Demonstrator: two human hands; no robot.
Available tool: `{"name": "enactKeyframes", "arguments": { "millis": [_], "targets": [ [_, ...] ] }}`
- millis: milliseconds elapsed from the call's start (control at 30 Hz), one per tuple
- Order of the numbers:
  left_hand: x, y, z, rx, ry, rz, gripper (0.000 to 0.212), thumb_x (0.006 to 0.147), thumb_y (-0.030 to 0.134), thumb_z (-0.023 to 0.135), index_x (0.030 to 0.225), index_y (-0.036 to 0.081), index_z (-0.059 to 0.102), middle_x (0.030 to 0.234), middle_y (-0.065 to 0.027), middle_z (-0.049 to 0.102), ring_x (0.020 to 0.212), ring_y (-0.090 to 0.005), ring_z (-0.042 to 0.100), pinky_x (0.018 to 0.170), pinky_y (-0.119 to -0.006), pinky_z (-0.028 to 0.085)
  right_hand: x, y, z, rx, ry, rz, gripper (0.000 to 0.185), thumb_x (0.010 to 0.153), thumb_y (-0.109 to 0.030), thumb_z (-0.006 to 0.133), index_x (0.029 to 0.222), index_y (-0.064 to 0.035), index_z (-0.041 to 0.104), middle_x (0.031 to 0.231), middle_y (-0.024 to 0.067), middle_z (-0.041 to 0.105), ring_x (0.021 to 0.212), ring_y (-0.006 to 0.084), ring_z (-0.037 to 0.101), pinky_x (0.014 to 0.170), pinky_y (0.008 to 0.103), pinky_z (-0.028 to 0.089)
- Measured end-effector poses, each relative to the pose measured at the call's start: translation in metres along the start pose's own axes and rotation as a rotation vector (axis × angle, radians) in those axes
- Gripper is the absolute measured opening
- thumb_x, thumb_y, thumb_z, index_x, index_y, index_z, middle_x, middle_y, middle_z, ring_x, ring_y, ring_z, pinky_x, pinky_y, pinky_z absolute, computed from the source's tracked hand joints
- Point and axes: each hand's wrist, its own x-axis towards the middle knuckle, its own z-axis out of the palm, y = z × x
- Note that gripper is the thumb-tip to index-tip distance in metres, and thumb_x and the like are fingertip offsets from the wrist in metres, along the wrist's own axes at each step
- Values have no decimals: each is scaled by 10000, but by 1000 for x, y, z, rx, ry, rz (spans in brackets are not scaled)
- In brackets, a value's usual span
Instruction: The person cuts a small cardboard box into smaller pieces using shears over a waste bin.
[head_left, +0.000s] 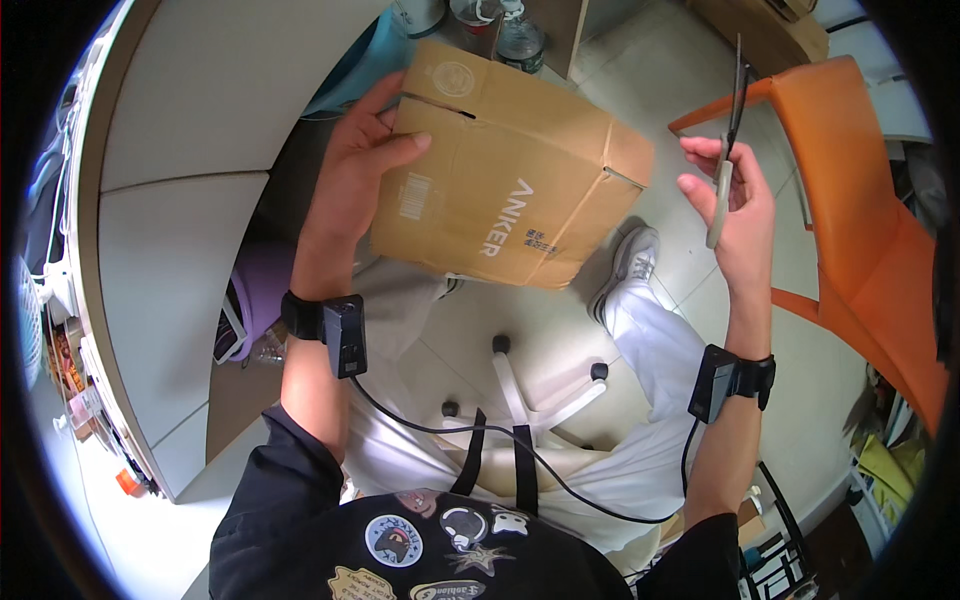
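Note:
A brown Anker cardboard box is held up at a tilt in front of me, over the floor. My left hand grips its left edge, thumb on the printed face and fingers partly hidden behind. The flap along the top side looks closed, with a small dark gap at one corner. Off to the right of the box, my right hand holds a pair of scissors by the pale handles, the dark blades pointing up and slightly apart. The scissors do not touch the box.
An orange chair stands at the right. At the left is a white desk. Plastic bottles and a blue bin stand beyond the box. A purple bin sits under the desk. A black cable links the two wrist devices.

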Motion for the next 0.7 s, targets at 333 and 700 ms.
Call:
{"name": "enactKeyframes", "arguments": {
  "millis": [333,700],
  "targets": [
    [12,-1,27,79,-189,-68,561,823,-60,542,1366,-27,406,1158,-120,636,1068,-169,601,927,-288,447,12,-3,29,-207,-202,-65,527,654,-304,850,954,-16,527,1034,121,644,891,237,597,816,339,470],
    [27,-7,9,3,-103,19,570,816,-74,555,1366,-15,414,1205,-112,613,1107,-175,583,944,-297,438,35,21,8,-60,-85,259,498,739,-395,798,927,11,579,848,71,621,781,118,551,722,271,464]
  ]
}}
